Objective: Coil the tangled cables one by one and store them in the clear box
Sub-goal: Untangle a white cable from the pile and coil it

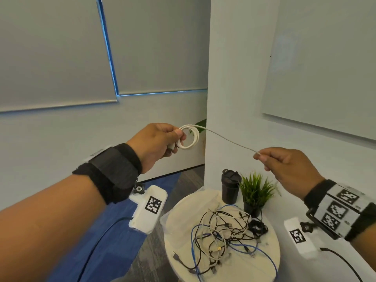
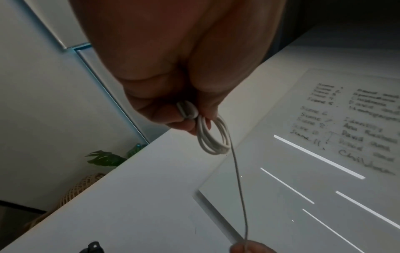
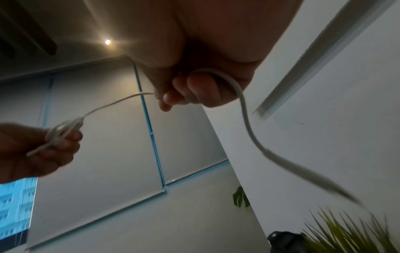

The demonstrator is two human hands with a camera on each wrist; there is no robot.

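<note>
Cables (image 1: 221, 233) of the tangle, black, blue and white, lay heaped on the round white table (image 1: 183, 241), while you held one white cable (image 1: 188, 137) up in the air above and well apart from them. Your left hand (image 1: 160, 142) gripped a small coil of several turns of it, fingers and thumb curled round the loops with a white plug end (image 2: 186, 109) pressed against them, as the left wrist view showed. From the coil a straight run of the same cable crossed to your right hand (image 1: 289, 164), which pinched it between thumb and fingertips; the right wrist view showed a free tail (image 3: 249, 119) hanging and blurred below that hand. The step in hand appeared to be the winding of this cable, partly done, with one stretch and the tail not yet laid on. The next move would likely call for you to bring the right hand toward the left, lay another turn onto the coil, and let the cable slide through the pinch so that no kink formed. The clear box could not be made out with any certainty in these views. A dark lidded cup (image 1: 231, 188) and a small green potted plant (image 1: 255, 190) stood at the table's far edge, just beside the tangle.
</note>
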